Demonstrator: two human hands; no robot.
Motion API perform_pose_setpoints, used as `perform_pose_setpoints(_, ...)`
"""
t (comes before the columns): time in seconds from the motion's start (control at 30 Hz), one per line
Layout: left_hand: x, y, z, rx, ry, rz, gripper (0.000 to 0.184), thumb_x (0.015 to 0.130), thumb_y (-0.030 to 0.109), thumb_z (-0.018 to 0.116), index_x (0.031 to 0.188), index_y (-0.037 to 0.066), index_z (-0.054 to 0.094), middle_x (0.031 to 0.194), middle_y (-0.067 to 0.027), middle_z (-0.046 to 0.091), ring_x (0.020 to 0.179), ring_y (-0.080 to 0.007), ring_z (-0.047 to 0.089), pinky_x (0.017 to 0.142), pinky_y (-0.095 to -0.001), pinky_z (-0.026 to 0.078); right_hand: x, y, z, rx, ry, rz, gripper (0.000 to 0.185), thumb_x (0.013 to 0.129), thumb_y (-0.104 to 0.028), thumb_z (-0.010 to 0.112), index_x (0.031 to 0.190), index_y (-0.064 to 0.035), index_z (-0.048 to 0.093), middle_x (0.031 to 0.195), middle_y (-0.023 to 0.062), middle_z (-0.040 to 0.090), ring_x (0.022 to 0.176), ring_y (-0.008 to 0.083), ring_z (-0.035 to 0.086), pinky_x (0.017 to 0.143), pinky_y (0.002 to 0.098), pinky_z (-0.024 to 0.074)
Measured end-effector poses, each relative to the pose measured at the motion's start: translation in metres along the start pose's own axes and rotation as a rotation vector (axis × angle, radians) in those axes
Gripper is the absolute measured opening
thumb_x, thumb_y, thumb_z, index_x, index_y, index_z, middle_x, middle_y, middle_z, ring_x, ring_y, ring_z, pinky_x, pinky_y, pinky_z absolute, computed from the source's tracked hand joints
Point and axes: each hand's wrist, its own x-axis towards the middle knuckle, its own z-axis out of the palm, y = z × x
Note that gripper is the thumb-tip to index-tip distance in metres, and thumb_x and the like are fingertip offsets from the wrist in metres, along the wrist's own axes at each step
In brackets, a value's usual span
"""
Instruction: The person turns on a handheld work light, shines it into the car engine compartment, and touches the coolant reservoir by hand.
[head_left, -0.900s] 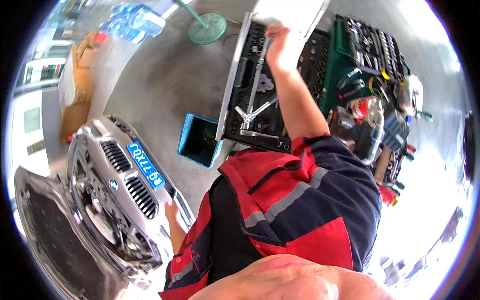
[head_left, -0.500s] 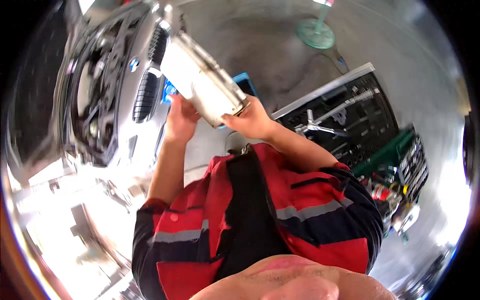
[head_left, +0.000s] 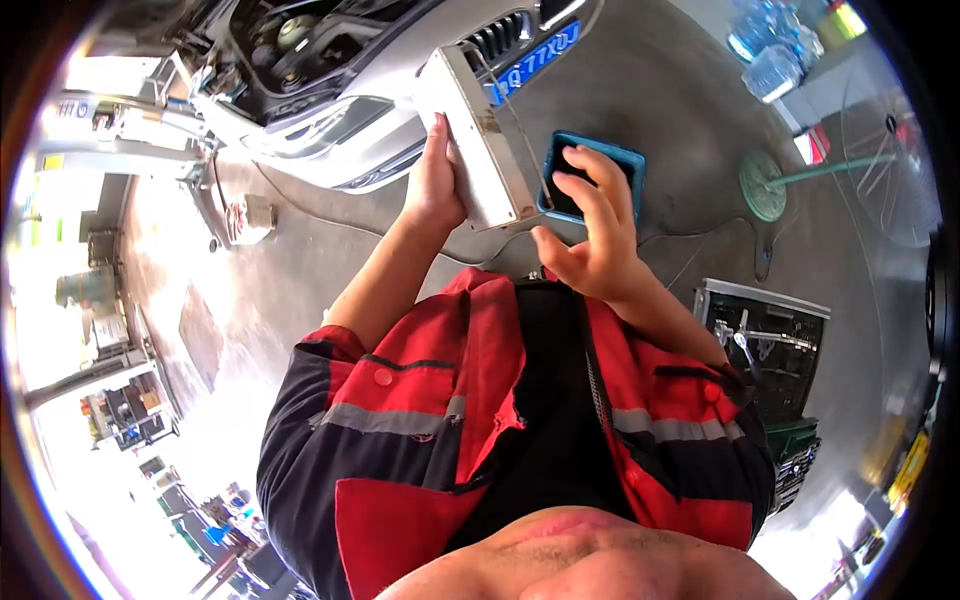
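A pale, flat metal box-like thing [head_left: 478, 150] with a worn edge and a thin wire-like loop along one side is held up in front of the car. My left hand [head_left: 436, 185] grips it by its left side, thumb up along the face. To the right of its lower end is my right hand [head_left: 600, 225], fingers spread and slightly curled, apart from it as far as I can see. Behind the right hand on the floor lies a blue-rimmed tray [head_left: 641, 180] with a dark inside.
A silver car [head_left: 375, 110] with its hood up stands at upper left, its blue number plate [head_left: 540, 65] showing. An open tool case [head_left: 770, 345] lies at right. Beyond it are a green-based stand fan [head_left: 765, 190] and water bottles [head_left: 772, 70]. A cable [head_left: 330, 222] crosses the floor.
My right hand has let go of the metal box and opened beside it. My left hand still holds the box, now tilted more upright. The view has turned, shifting the car and tool case.
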Motion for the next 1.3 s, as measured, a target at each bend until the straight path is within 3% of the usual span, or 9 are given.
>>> perform_pose_setpoints(0.1, -0.001, 0.038, -0.043, 0.025, 0.012, 0.016, 0.055, 0.104, 0.047, 0.039, 0.134, 0.002, 0.049, 0.121, -0.0133, 0.063, 0.108, -0.0253, 0.063, 0.097, -0.0405, 0.049, 0.017, -0.008, 0.075, 0.253, -0.236, 0.343, 0.074, 0.086, -0.031, 0.072, 0.137, 0.009, 0.037, 0.133, 0.0285, 0.046, 0.122, 0.0428, 0.049, 0.104, 0.0445, 0.0399)
perform_pose_setpoints(0.2, -0.004, 0.067, -0.075, 0.036, 0.005, 0.051, 0.054, 0.102, 0.05, 0.043, 0.128, 0.004, 0.054, 0.114, -0.0117, 0.066, 0.099, -0.0233, 0.065, 0.09, -0.0383, 0.053, 0.034, -0.015, 0.131, 1.133, -0.307, 0.897, 0.086, 0.088, -0.043, 0.071, 0.146, 0.006, 0.03, 0.137, 0.0199, 0.046, 0.125, 0.0272, 0.048, 0.102, 0.0366, 0.0412)
perform_pose_setpoints(0.4, -0.004, 0.102, -0.116, -0.088, 0.044, 0.069, 0.048, 0.104, 0.037, 0.043, 0.13, -0.003, 0.05, 0.119, -0.0143, 0.063, 0.106, -0.0242, 0.063, 0.095, -0.0378, 0.049, 0.053, 0.004, 0.185, 1.195, -0.552, 0.905, 0.108, 0.077, -0.049, 0.081, 0.154, -0.0034, 0.02, 0.128, 0.0145, 0.048, 0.115, 0.0213, 0.05, 0.093, 0.0338, 0.0459)
perform_pose_setpoints(0.53, 0.009, 0.116, -0.147, -0.154, 0.158, 0.132, 0.042, 0.103, 0.029, 0.05, 0.129, -0.003, 0.051, 0.12, -0.013, 0.063, 0.107, -0.0234, 0.062, 0.095, -0.0373, 0.05, 0.086, 0.021, 0.203, 0.993, -0.578, 1.001, 0.099, 0.079, -0.021, 0.08, 0.153, -0.0008, 0.017, 0.118, 0.0075, 0.053, 0.092, 0.0117, 0.058, 0.072, 0.0234, 0.0507)
perform_pose_setpoints(0.67, 0.031, 0.132, -0.168, -0.042, 0.272, 0.215, 0.035, 0.103, 0.028, 0.051, 0.123, -0.001, 0.056, 0.113, -0.0102, 0.065, 0.101, -0.0194, 0.063, 0.089, -0.0345, 0.051, 0.118, 0.051, 0.243, 1.052, -0.706, 0.962, 0.072, 0.084, -0.004, 0.066, 0.147, 0.0023, 0.031, 0.114, 0.0055, 0.056, 0.097, 0.0112, 0.057, 0.079, 0.0254, 0.0497)
perform_pose_setpoints(0.87, 0.106, 0.175, -0.167, 0.014, 0.5, 0.305, 0.032, 0.102, 0.025, 0.052, 0.122, 0.001, 0.056, 0.113, -0.0099, 0.065, 0.1, -0.0191, 0.063, 0.088, -0.0334, 0.051, 0.163, 0.122, 0.309, 0.863, -0.583, 0.675, 0.063, 0.093, -0.023, 0.065, 0.141, 0.0048, 0.036, 0.104, 0.0084, 0.06, 0.089, 0.0089, 0.055, 0.078, 0.0249, 0.0474)
perform_pose_setpoints(0.97, 0.14, 0.199, -0.158, 0.18, 0.364, 0.273, 0.033, 0.1, 0.018, 0.049, 0.125, -0.001, 0.053, 0.114, -0.0115, 0.064, 0.102, -0.0179, 0.062, 0.085, -0.0315, 0.051, 0.215, 0.171, 0.312, 0.964, -0.676, 0.968, 0.057, 0.1, -0.036, 0.055, 0.139, 0.004, 0.042, 0.11, 0.0116, 0.063, 0.094, 0.0127, 0.061, 0.082, 0.0278, 0.0493)
perform_pose_setpoints(1.07, 0.174, 0.222, -0.125, 0.218, 0.072, 0.366, 0.042, 0.098, 0.013, 0.045, 0.137, -0.002, 0.043, 0.12, -0.0153, 0.061, 0.098, -0.0201, 0.064, 0.084, -0.0323, 0.051, 0.241, 0.24, 0.319, 1.734, -0.648, 1.413, 0.047, 0.102, -0.033, 0.049, 0.134, 0.0014, 0.05, 0.117, 0.0111, 0.066, 0.107, 0.0187, 0.065, 0.092, 0.0339, 0.0522)
perform_pose_setpoints(1.3, 0.251, 0.258, -0.11, 0.354, 0.121, 0.229, 0.033, 0.1, 0.016, 0.045, 0.126, -0.004, 0.05, 0.112, -0.0128, 0.063, 0.095, -0.0212, 0.066, 0.08, -0.0327, 0.052, 0.272, 0.31, 0.334, 1.669, -0.602, 1.33, 0.046, 0.102, -0.032, 0.05, 0.134, 0.0021, 0.05, 0.122, 0.0137, 0.064, 0.106, 0.0199, 0.065, 0.092, 0.0344, 0.0524)
